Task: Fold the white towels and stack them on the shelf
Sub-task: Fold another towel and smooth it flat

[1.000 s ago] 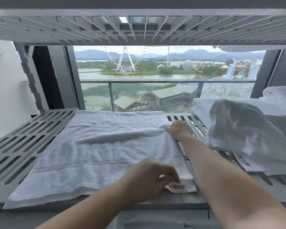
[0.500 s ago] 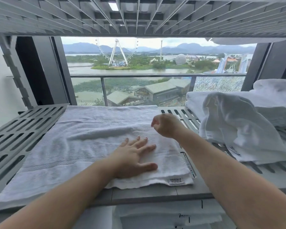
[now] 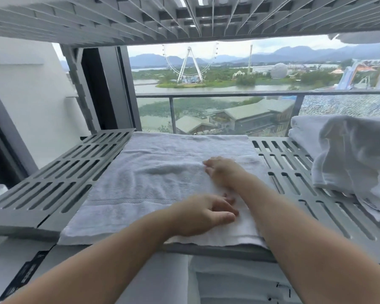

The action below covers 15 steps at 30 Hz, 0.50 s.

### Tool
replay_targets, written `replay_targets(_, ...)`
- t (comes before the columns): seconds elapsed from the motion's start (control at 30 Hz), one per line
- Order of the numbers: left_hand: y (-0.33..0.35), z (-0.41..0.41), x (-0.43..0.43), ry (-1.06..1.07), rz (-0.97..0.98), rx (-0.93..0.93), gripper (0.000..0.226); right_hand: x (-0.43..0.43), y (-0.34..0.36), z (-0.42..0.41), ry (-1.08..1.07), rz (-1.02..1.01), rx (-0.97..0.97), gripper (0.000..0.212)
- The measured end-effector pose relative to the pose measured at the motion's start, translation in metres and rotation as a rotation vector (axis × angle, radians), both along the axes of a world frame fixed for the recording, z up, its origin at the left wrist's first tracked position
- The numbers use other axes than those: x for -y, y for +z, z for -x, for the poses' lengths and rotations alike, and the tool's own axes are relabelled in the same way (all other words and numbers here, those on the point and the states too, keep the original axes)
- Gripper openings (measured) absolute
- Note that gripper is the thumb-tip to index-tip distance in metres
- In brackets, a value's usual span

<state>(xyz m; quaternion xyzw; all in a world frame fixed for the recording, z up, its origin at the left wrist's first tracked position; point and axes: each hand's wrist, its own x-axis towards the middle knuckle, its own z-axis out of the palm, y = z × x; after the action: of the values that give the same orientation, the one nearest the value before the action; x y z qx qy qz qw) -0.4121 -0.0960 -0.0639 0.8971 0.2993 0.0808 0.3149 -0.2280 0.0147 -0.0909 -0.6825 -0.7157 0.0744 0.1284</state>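
1. On the slotted grey shelf (image 3: 64, 178), a white towel (image 3: 158, 187) lies spread flat. Its near edge runs along the shelf's front lip and its far edge reaches the back.
2. The right hand (image 3: 223, 172) rests palm down on the middle of the towel. Its fingers (image 3: 208, 163) are stretched out toward the left and grip nothing; motion blur softens their outline.
3. The left hand (image 3: 201, 215) lies on the towel's near right part, close to the front edge. Its fingers are loosely bent and relaxed, the thumb (image 3: 227, 216) lies along the cloth, and nothing is pinched. The fingertips sit just beside the right forearm, which partly hides them.
4. At the right end of the same shelf stands a stack of folded white towels (image 3: 303, 132). A loose, crumpled towel (image 3: 355, 159) is draped over its front and spills onto the slats.
5. Bare slats separate the flat towel from that pile.
6. Overhead is the ribbed underside of an upper shelf (image 3: 119, 16).
7. Behind the shelf, a balcony railing (image 3: 228, 93) crosses the view, with a Ferris wheel (image 3: 189, 62) far beyond it.
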Motion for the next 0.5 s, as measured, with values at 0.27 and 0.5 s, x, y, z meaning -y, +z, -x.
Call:
replay_targets(0.27, 0.033, 0.057, -0.102, 0.432, -0.422, -0.074, 0.039, 0.018, 0.01, 0.023, -0.047, 0.163, 0.166, 0.048)
replay_targets(0.5, -0.01, 0.099, -0.15, 0.392, -0.326, -0.454, 0.103, -0.007, 0.031, 0.082, -0.071, -0.11, 0.127, 0.036)
